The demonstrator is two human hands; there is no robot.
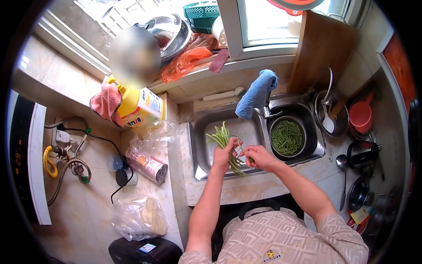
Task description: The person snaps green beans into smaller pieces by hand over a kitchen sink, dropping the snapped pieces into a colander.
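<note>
A bunch of long green beans [222, 135] is gripped in my left hand [225, 155], over the left sink basin [206, 127]. The beans stick out above and below the fist. My right hand [260, 157] is close beside it, its fingers pinched on a thin green bean that shows only in part. Right of my hands, a round metal pot [303, 140] stands in the dark right basin [313, 127], holding many short green bean pieces [286, 137]. A blue cloth [258, 93] is draped over the faucet behind the basins.
On the left are a yellow detergent jug [143, 105], a pink cloth [105, 101], a packaged roll [147, 163] and a plastic bag [140, 215]. A cutting board [321, 50] leans behind the right basin. A metal bowl [340, 125], red dipper [360, 119] and ladle [342, 176] are at the right.
</note>
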